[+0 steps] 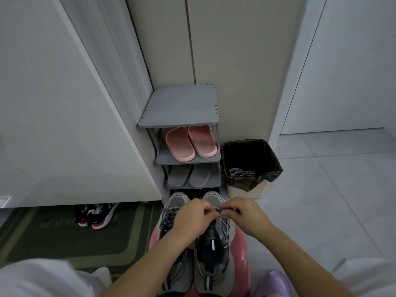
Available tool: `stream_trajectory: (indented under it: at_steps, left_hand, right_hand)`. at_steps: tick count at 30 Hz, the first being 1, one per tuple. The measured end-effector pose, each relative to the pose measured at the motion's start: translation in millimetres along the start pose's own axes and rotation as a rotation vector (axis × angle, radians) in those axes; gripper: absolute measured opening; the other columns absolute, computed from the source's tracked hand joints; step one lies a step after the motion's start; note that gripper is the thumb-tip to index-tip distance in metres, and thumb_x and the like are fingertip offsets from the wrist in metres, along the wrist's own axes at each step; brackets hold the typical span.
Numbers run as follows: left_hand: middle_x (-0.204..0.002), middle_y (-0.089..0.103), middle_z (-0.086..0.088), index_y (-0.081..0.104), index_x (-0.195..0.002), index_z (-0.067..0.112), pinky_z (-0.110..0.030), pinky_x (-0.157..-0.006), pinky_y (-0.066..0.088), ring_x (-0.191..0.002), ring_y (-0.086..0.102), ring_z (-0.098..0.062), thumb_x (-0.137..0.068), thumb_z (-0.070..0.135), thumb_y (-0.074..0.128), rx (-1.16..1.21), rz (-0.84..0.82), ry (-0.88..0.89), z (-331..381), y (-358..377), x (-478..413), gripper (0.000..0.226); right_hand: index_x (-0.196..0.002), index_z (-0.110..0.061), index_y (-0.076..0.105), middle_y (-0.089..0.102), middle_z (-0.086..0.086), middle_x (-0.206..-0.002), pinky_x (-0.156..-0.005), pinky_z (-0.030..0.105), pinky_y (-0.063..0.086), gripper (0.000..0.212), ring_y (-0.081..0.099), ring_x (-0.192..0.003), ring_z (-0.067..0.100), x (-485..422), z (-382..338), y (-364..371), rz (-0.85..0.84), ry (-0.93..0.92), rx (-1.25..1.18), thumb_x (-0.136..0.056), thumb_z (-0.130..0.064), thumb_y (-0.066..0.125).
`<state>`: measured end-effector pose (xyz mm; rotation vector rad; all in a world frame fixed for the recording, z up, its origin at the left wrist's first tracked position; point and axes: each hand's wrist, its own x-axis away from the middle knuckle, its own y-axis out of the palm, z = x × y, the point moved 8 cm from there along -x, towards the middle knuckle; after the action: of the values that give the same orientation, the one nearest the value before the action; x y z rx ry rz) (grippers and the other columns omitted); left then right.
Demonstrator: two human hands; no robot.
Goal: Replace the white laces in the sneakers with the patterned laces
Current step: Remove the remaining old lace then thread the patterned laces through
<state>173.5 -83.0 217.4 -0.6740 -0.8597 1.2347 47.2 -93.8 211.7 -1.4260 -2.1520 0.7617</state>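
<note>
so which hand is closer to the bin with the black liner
Right. The right hand is at the toe of the right-side sneaker, just below the bin's near-left corner. The left hand is farther left, over the other sneaker.

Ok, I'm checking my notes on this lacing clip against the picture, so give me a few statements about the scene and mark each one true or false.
1. Both hands, the left hand and the right hand, pinch a lace over the right-side sneaker. True.
2. The bin beside the shoe rack holds nothing. False: a tangle of pale laces lies in it.
3. Pink slippers sit on the shelf just under the rack's top. True.
4. The left-side sneaker has no lace in it. False: a dark patterned lace is threaded through it.
5. Black and red shoes stand on the rack's top. False: they sit on the green mat.
</note>
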Motion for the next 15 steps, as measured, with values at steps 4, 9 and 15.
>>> stream_trajectory:
  at_steps: [4,9,15]
  left_hand:
    - [-0.099,0.062,0.004,0.071,-0.098,0.025,-0.028,-0.08,0.047,-0.098,0.057,-0.014,-0.087,0.04,0.061,-0.022,0.035,-0.003,-4.6,7.2,-4.7,0.021]
    - [-0.129,0.047,0.006,0.067,-0.106,0.025,-0.029,-0.099,0.037,-0.124,0.036,-0.015,-0.091,0.033,0.056,-0.253,0.027,0.032,-12.8,19.6,-1.8,0.021]
    - [-0.14,0.039,0.007,0.065,-0.113,0.033,-0.03,-0.107,0.029,-0.133,0.027,-0.014,-0.089,0.037,0.058,-0.168,0.006,0.001,-20.5,28.0,0.1,0.026]
  right_hand:
    - [-0.096,-0.02,0.073,0.066,-0.008,-0.088,-0.076,0.025,0.048,0.015,0.057,-0.081,0.007,-1.9,6.7,6.3,0.013,0.035,0.059,-0.088,-0.022,0.06]
    - [-0.097,-0.018,0.062,0.051,-0.004,-0.093,-0.079,0.028,0.042,0.016,0.056,-0.094,0.018,-2.0,21.8,14.4,-0.042,0.098,0.276,-0.093,-0.023,0.047]
    - [-0.099,-0.02,0.06,0.047,-0.005,-0.092,-0.08,0.029,0.039,0.017,0.058,-0.09,0.02,-1.7,25.3,16.4,0.003,0.094,0.34,-0.094,-0.026,0.045]
